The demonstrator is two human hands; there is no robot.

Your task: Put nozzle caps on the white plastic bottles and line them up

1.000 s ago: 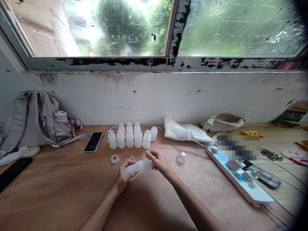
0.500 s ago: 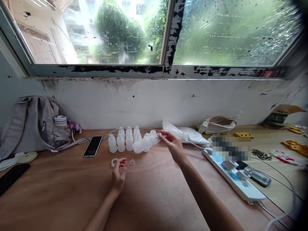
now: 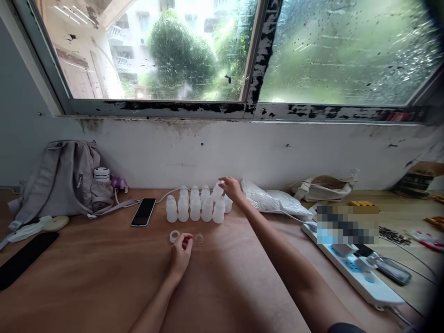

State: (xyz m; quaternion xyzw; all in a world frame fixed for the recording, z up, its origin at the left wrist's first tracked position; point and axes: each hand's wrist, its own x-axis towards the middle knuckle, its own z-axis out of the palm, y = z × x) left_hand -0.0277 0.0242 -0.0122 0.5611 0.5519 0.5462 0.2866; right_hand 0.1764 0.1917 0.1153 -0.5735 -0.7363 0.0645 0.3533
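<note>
Several small translucent white plastic bottles [image 3: 194, 208] stand in two rows near the back of the wooden table [image 3: 104, 277]. My right hand [image 3: 231, 188] reaches to the right end of the rows, its fingers closed on the top of one bottle [image 3: 218, 190] held upright there. My left hand [image 3: 181, 249] rests on the table nearer to me, fingers curled, with its fingertips beside a white ring-shaped cap [image 3: 174, 236]. A small clear stopper [image 3: 199, 237] lies just right of that hand.
A black phone [image 3: 143, 212] lies left of the bottles, next to a grey backpack [image 3: 58, 180]. A white plastic bag [image 3: 274, 198] and a beige pouch [image 3: 322, 188] lie to the right. A white power strip [image 3: 357, 268] with plugs sits at the right front.
My right hand carried the bottle from in front of me to the right end of the rows and turned it upright. My left hand let go and dropped to the table by the ring cap.
</note>
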